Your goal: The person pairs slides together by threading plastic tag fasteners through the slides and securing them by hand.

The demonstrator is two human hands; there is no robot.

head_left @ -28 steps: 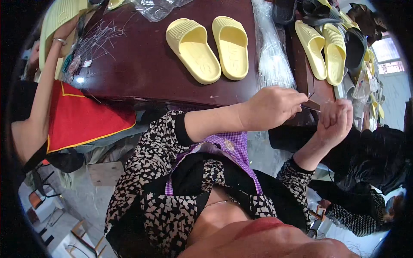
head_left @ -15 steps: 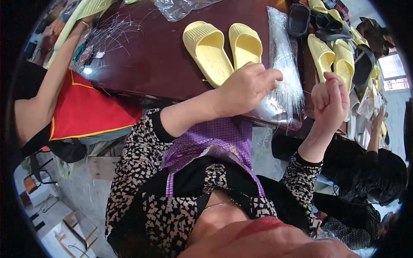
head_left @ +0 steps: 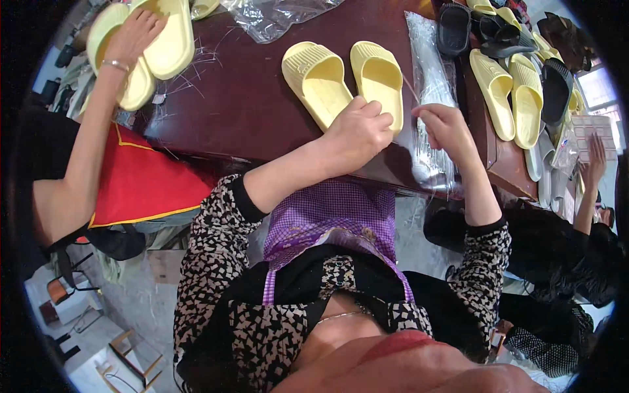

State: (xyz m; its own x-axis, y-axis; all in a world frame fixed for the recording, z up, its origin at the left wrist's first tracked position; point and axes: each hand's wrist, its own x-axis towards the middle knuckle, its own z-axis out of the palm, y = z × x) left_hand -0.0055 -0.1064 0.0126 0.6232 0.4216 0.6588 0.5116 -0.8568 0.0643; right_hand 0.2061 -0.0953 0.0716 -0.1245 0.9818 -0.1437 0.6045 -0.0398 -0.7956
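A pair of yellow slide sandals [head_left: 322,85] lies side by side on the dark red table, ribbed straps away from me. My left hand [head_left: 360,134] is closed at their heel ends, over the right sandal's heel; whatever its fingers hold is hidden. To its right, my right hand [head_left: 449,131] pinches a thin strand [head_left: 411,88] that slants up toward the right sandal. Below and behind that hand lies a bundle of clear thin plastic strands [head_left: 431,65] in a clear wrapper, along the table's right side.
At left, a co-worker's hand [head_left: 134,39] rests on yellow slides [head_left: 170,46], near loose strands [head_left: 190,85]. A clear plastic bag [head_left: 275,16] lies at the back. Beyond the table's right edge are more yellow slides [head_left: 526,98] and black slides [head_left: 555,92]. Another person's hand [head_left: 595,157] is far right.
Both my hands have moved left, the left to the sandals' heels and the right over the strand bundle. The co-worker at left has lowered yellow slides to the table.
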